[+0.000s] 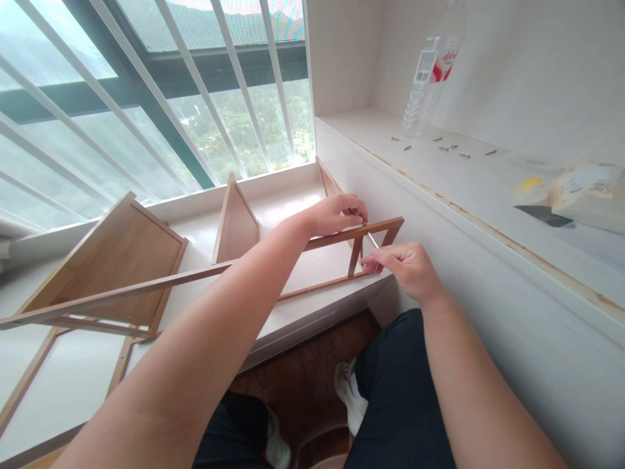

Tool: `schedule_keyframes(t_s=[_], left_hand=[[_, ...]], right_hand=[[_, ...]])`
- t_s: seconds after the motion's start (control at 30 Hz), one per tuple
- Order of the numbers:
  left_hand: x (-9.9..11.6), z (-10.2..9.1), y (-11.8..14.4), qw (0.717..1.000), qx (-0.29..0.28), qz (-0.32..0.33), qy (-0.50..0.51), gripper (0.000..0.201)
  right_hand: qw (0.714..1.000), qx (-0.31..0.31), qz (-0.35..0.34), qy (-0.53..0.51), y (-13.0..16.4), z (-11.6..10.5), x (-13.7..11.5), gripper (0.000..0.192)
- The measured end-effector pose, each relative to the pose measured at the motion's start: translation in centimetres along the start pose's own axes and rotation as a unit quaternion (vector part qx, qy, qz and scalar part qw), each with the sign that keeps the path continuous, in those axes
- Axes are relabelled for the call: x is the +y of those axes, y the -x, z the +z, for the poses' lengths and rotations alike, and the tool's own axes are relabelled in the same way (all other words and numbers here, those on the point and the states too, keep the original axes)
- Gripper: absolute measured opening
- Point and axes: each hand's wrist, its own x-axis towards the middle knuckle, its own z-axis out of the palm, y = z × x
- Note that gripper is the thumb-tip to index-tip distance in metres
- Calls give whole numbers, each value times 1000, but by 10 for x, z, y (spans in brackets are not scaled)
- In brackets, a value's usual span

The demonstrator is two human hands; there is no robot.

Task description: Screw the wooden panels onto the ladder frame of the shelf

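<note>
A long brown wooden frame [385, 226] with narrow rails and crosspieces lies along the white window ledge. My left hand [336, 215] reaches over its top rail near the right end. The fingers are curled, with their tips at the rail; whatever small piece may be between them is hidden. From the right, my right hand [403, 264] pinches a thin silver rod [372, 240], like a hex key. The rod's tip meets the underside of the rail, just below my left fingertips. My right fingers cover its other end.
Wooden panels [112, 260] stand joined to the frame on the left. Several screws [454, 146] lie on the white shelf [527, 221] at right, near a clear plastic bottle [422, 85] and a tissue pack [588, 195]. Barred windows [195, 98] rise behind the ledge.
</note>
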Motion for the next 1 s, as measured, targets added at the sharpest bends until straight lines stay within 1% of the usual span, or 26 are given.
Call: schedule_keyframes(t_s=[0.07, 0.13, 0.27, 0.43, 0.6, 0.73, 0.83, 1.0], left_hand=[[0, 0, 0, 1000, 0, -1, -1, 24], [0, 0, 0, 1000, 0, 1, -4, 24], [-1, 0, -2, 1000, 3, 13, -13, 23], [-2, 1, -2, 1000, 6, 16, -8, 23], [0, 1, -1, 1000, 5, 11, 2, 21], [2, 0, 0, 1000, 0, 1, 8, 21], [3, 0, 0, 1000, -2, -3, 8, 20], [1, 0, 0, 1000, -2, -6, 10, 21]], right_hand=[[997, -12, 34, -66, 0, 6, 0, 39], [988, -20, 63, -138, 1, 12, -2, 39], [960, -42, 111, -254, 2, 17, -8, 38], [920, -86, 159, -348, 5, 18, -12, 37], [898, -87, 186, -390, 6, 22, -12, 36], [883, -82, 189, -421, 6, 23, -12, 34], [879, -79, 192, -429, 6, 23, -13, 34], [883, -60, 200, -422, 7, 25, -15, 35]])
